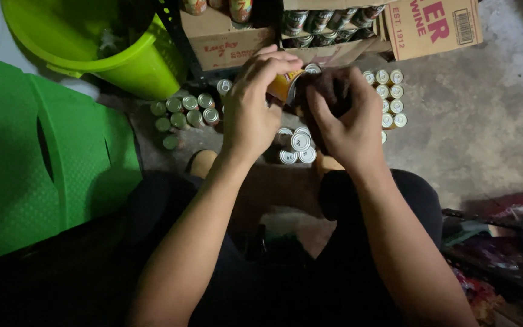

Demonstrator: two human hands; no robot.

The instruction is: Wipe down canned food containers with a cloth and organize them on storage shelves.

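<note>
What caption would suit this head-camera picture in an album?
Seated person's left hand and right hand hold an orange can above cans on the floor.

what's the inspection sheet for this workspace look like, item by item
surface: bare grey concrete floor, stained.
job's things: orange can tilted between both hands; white-topped cans standing on the floor below it.
clutter: green-topped cans at left, a row of cans at right.
grippers: left hand grips the can; right hand presses a dark cloth against it.
cables: nothing seen.
surroundings: lime bucket, green plastic stool, cardboard boxes holding more cans.
</note>
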